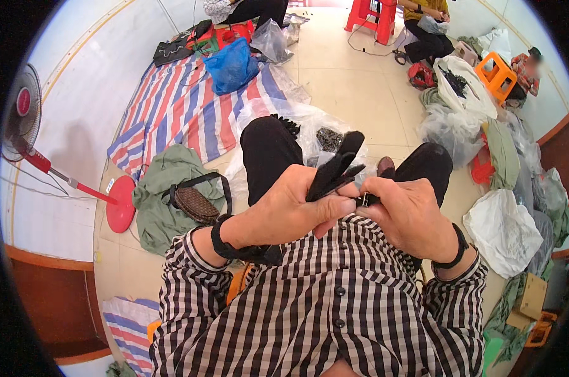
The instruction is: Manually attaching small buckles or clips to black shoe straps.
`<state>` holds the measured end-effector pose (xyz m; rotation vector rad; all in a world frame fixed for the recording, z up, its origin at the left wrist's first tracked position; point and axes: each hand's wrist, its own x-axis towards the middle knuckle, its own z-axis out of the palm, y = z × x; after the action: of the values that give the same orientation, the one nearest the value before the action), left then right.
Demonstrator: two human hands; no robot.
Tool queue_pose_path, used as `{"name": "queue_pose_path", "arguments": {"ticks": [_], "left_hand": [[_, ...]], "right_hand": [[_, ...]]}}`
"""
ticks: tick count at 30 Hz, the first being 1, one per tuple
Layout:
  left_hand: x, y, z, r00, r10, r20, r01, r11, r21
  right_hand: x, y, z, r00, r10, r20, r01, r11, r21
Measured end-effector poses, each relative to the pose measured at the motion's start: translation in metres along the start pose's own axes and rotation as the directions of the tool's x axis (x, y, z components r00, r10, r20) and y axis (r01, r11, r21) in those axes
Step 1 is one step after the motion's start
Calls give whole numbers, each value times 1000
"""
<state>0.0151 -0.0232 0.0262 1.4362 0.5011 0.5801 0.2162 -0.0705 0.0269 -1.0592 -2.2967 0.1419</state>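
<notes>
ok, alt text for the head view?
A person's left hand grips black fabric strips; the right hand pinches a small shiny black piece. Beyond, a red, white and blue striped plastic sheet lies on pale floor tiles.

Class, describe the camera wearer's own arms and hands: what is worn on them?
The left hand and right hand wear no gloves. A broad black band circles the left wrist, a narrower black strap the right. The left sleeve and right sleeve are checked in black and off-white, ending short of the wrists.
</notes>
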Motion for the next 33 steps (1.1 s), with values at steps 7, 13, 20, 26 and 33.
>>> {"name": "queue_pose_path", "arguments": {"ticks": [7, 13, 20, 26, 33], "left_hand": [[6, 9, -4, 988, -145, 48, 149, 984, -97], [8, 6, -6, 987, -144, 70, 150, 984, -98], [11, 6, -7, 993, -119, 27, 121, 978, -168], [9, 5, -3, 995, -94, 19, 96, 979, -179], [13, 4, -7, 994, -94, 58, 102, 985, -142]], "right_hand": [[3, 8, -1, 994, -110, -3, 110, 992, -57], [-3, 20, 0, 987, -156, 41, 156, 988, 6], [6, 16, -5, 983, -185, -17, 181, 972, -149], [1, 20, 6, 994, 1, -113, 28, 968, 251], [-2, 22, 7, 993, 62, -103, -24, 941, 338]]}}
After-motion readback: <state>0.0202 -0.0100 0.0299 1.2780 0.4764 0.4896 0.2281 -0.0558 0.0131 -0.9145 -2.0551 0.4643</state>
